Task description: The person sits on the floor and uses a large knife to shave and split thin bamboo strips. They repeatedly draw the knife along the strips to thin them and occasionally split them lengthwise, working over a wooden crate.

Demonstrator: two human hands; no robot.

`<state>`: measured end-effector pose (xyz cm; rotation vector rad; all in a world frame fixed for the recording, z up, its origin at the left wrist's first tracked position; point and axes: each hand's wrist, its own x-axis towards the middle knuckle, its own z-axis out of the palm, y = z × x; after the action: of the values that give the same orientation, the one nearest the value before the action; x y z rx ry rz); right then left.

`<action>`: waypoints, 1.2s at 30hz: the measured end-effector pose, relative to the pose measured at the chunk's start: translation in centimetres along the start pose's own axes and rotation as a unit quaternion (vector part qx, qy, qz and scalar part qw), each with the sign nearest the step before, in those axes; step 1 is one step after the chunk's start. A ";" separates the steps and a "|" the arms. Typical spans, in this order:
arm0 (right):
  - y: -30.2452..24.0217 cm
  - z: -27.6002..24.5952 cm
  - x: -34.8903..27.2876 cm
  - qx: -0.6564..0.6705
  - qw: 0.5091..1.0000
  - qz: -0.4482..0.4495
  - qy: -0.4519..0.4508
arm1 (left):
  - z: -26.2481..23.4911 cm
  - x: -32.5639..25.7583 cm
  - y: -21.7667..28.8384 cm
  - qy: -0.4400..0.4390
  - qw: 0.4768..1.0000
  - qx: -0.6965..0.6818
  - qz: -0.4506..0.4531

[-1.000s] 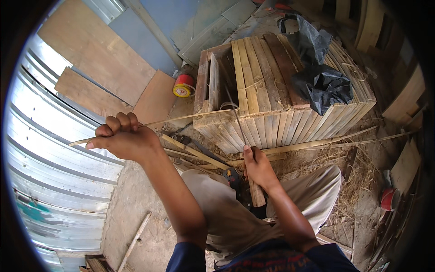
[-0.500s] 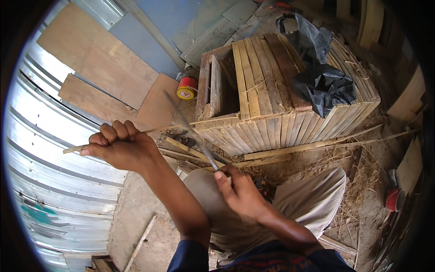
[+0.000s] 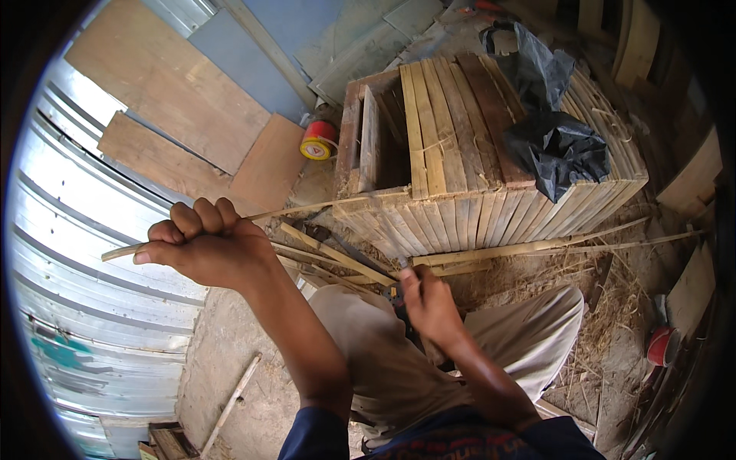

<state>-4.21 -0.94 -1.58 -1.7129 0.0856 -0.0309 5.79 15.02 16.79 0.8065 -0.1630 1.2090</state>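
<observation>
My left hand [image 3: 211, 241] is closed around a thin, pale bamboo strip [image 3: 303, 209]. One end of the strip pokes out past my thumb; the other runs right, toward the top edge of a slatted wooden crate [image 3: 468, 218]. Lower down, above my knees, my right hand [image 3: 434, 305] grips a long, narrow knife [image 3: 354, 251]. Its blade is blurred and angles up and left, beneath the strip, so its edge cannot be made out. The handle is mostly hidden in my fingers.
Black plastic bags [image 3: 560, 149] lie on the crate, beside its opening. Loose wood strips [image 3: 337, 253] lie before it. A red-and-yellow can [image 3: 316, 142] stands at the wooden boards [image 3: 264, 165]. Corrugated metal [image 3: 100, 307] walls the left; a red tin [image 3: 661, 345] is at right.
My right hand has moved right and slightly up, and the knife has swung down from across the strip to below it. My left hand keeps its hold on the strip, nearly still.
</observation>
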 end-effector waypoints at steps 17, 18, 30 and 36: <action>4.3 -2.5 0.3 -0.067 0.993 0.100 0.006 | -1.8 0.5 -1.4 -0.162 0.981 -0.108 -0.010; 4.6 -2.5 0.7 0.007 0.996 0.079 -0.032 | -1.6 0.2 -2.6 -0.157 0.979 -0.120 -0.049; 4.4 -3.5 -0.9 0.128 0.985 0.059 0.096 | -4.0 -4.9 -12.9 -0.330 0.869 0.109 -0.352; 2.5 -3.6 -0.1 0.188 0.963 -0.082 0.173 | -3.8 -5.8 -11.3 -0.318 0.837 0.096 -0.435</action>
<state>-4.65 -4.86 -3.50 -1.3155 0.1852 -0.4439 12.34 11.66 5.80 1.2582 -0.1840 0.0591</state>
